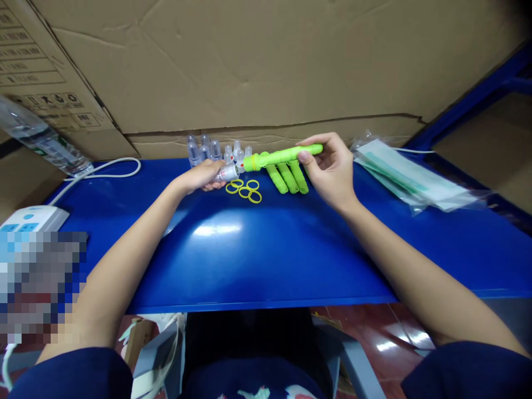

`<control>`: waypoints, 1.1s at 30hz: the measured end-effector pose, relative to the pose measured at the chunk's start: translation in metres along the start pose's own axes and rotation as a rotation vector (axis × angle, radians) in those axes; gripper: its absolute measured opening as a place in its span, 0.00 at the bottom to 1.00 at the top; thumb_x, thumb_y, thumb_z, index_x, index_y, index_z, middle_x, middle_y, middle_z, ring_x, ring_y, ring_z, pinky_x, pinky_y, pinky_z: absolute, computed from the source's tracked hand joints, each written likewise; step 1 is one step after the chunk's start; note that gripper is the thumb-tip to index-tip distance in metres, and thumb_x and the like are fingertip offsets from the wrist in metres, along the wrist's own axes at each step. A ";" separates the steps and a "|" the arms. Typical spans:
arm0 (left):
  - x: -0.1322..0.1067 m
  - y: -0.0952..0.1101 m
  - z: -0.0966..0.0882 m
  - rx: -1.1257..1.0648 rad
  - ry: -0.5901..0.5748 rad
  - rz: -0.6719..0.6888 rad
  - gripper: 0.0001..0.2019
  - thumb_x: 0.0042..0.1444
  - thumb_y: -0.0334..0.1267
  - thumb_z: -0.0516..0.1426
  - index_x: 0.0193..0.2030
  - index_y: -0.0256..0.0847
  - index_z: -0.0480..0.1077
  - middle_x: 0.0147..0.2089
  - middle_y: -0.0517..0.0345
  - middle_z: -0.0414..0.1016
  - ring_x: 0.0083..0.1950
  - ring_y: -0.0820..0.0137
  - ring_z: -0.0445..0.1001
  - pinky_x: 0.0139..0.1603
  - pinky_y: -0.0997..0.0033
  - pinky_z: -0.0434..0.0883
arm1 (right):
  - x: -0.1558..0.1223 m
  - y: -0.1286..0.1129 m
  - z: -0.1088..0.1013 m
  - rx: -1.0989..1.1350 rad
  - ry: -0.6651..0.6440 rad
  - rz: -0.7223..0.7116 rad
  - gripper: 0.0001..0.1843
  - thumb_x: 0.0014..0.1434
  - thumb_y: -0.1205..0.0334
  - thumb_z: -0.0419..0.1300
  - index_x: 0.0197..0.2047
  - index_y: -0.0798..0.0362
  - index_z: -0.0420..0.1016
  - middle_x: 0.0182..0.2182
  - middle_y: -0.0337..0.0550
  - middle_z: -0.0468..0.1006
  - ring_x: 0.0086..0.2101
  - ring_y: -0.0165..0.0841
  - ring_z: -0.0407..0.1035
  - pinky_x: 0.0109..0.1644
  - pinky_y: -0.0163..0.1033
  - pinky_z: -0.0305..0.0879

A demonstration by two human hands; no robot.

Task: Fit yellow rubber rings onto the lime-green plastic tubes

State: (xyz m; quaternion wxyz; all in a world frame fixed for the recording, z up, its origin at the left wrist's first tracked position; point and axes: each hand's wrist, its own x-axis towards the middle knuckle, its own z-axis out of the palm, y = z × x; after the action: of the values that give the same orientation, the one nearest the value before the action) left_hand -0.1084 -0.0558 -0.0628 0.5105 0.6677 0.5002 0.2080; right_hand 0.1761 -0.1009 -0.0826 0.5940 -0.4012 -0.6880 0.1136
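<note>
Creased brown cardboard [266, 66] stands upright behind the worktop [266, 255], printed symbols [50, 100] at left. Worktop is glossy blue, white glare [217, 229] near the middle. Blue frame [484, 91] slants up at right. Below: grey chair [359, 360], shiny reddish tiled floor [366, 325], bright reflection [386, 346] at right.

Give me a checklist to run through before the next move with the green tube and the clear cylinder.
1. Green tube gripped: ok, the right hand pinches it near one end.
2. Clear cylinder gripped: ok, in the left hand.
3. Yellow band on the tube: ok, around it near the end facing the cylinder.
4. Band fully seated: cannot tell, too small to see.
5. Tube and cylinder joined: not ok, they look apart.
6. Loose yellow rings out of the hands: ok, lying on the blue table.
</note>
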 end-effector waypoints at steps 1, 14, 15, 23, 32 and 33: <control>-0.001 0.001 -0.001 -0.003 0.000 -0.017 0.27 0.68 0.56 0.49 0.23 0.39 0.66 0.17 0.57 0.64 0.15 0.79 0.52 0.15 0.78 0.47 | 0.000 0.000 -0.001 -0.030 0.022 -0.016 0.23 0.62 0.36 0.60 0.45 0.46 0.73 0.43 0.48 0.79 0.44 0.42 0.75 0.47 0.52 0.75; -0.004 0.007 -0.022 0.236 0.052 0.002 0.14 0.64 0.41 0.55 0.29 0.35 0.71 0.26 0.55 0.74 0.23 0.76 0.63 0.25 0.74 0.59 | -0.004 0.010 0.005 -0.046 0.082 -0.003 0.23 0.63 0.35 0.58 0.46 0.47 0.72 0.42 0.48 0.78 0.41 0.41 0.74 0.46 0.51 0.75; -0.003 0.005 -0.022 0.296 0.060 0.003 0.14 0.63 0.42 0.56 0.29 0.35 0.72 0.25 0.55 0.74 0.23 0.75 0.64 0.26 0.74 0.59 | -0.005 0.009 0.005 -0.046 0.078 -0.001 0.23 0.63 0.35 0.58 0.45 0.47 0.72 0.42 0.48 0.78 0.41 0.41 0.74 0.46 0.50 0.75; 0.005 -0.002 -0.006 0.604 0.500 0.201 0.18 0.50 0.40 0.67 0.45 0.37 0.70 0.32 0.58 0.69 0.38 0.64 0.71 0.46 0.67 0.67 | -0.007 -0.001 0.010 -0.040 0.046 0.008 0.24 0.63 0.35 0.58 0.45 0.47 0.72 0.41 0.46 0.78 0.41 0.39 0.75 0.46 0.49 0.74; 0.010 -0.008 0.009 0.562 0.550 0.346 0.17 0.57 0.35 0.63 0.53 0.40 0.68 0.44 0.51 0.74 0.46 0.62 0.74 0.58 0.61 0.68 | -0.009 -0.009 0.011 -0.053 0.028 0.038 0.23 0.62 0.35 0.59 0.43 0.47 0.72 0.42 0.45 0.79 0.42 0.40 0.75 0.46 0.48 0.73; 0.009 -0.008 0.009 0.551 0.555 0.353 0.17 0.57 0.35 0.63 0.53 0.40 0.68 0.45 0.50 0.74 0.47 0.62 0.74 0.59 0.62 0.68 | -0.009 -0.009 0.011 -0.049 0.034 0.035 0.23 0.62 0.35 0.59 0.43 0.47 0.72 0.41 0.45 0.80 0.42 0.40 0.75 0.46 0.48 0.73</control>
State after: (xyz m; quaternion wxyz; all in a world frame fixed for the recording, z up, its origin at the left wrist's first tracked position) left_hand -0.1012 -0.0519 -0.0755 0.1156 0.7733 0.5336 0.3224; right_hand 0.1620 -0.1094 -0.0870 0.5933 -0.4296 -0.6733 0.1003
